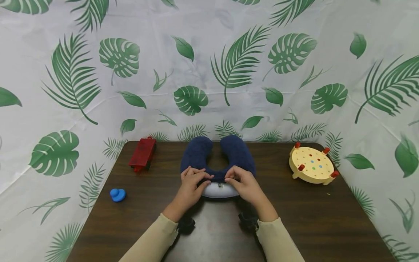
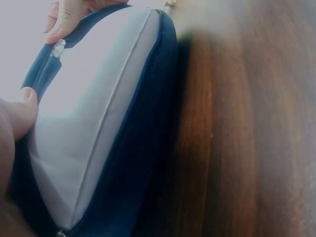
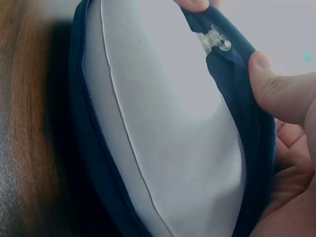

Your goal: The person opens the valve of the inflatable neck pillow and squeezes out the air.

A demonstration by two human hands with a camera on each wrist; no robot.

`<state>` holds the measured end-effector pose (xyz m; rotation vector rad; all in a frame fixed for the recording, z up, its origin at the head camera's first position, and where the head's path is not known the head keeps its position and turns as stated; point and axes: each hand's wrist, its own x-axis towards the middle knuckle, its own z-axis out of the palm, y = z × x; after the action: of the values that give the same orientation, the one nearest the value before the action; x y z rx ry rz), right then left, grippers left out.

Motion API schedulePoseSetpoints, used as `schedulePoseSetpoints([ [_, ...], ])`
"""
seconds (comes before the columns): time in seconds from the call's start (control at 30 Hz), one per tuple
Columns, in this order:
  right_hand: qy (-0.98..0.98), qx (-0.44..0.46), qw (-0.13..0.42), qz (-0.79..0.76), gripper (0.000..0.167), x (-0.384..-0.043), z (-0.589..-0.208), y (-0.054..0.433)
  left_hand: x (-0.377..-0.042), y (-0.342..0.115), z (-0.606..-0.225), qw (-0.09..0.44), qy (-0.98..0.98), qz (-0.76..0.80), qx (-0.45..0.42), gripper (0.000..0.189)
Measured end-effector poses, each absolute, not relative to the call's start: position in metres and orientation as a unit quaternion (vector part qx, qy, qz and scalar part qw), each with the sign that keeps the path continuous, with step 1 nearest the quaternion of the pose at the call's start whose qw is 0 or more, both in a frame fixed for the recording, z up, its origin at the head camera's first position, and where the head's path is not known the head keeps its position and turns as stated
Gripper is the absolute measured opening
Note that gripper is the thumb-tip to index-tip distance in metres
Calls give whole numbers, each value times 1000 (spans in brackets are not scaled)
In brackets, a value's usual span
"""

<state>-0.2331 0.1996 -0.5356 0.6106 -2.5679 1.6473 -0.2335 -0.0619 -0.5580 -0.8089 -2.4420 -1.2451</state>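
Navy neck-pillow cover sits approx. centre of the head view, a bit below mid-height, its near side gaping over the white inner. Your L hand & R hand each pinch the gap's upper edge, thumb vs. fingers, w/ just cloth between. Watch the clear plastic fitting btwn them, upper right in the R wrist view: uneven tugging could prob. snag it. If one pinch slips, the edge may spring back.
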Motion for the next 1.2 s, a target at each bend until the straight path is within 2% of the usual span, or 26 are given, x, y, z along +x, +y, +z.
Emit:
schedulePoseSetpoints([
  [0.2, -833, 246, 43, 494, 15, -229, -524, 196, -234, -61, -560, 156, -854, -402, -292, 11],
  [0.37, -852, 295, 82, 425, 17, -229, -520, 198, -235, -60, -561, 156, -862, -359, -322, 28],
  [0.5, -865, 298, 109, 388, 16, -230, -527, 201, -235, -62, -558, 138, -864, -365, -319, 32],
  [0.6, -868, 296, 103, 384, 18, -231, -530, 202, -235, -63, -557, 124, -869, -359, -316, 33],
  [0.77, -878, 304, 84, 361, 30, -231, -529, 203, -232, -64, -555, 87, -881, -348, -309, 28],
  [0.9, -880, 319, 68, 345, 37, -230, -529, 200, -229, -65, -555, 59, -899, -321, -291, 50],
  [1.0, -878, 327, 48, 347, 39, -230, -529, 198, -229, -64, -555, 56, -909, -299, -285, 59],
  [1.2, -875, 314, 7, 369, 35, -230, -532, 199, -230, -65, -558, 67, -902, -307, -296, 56],
])
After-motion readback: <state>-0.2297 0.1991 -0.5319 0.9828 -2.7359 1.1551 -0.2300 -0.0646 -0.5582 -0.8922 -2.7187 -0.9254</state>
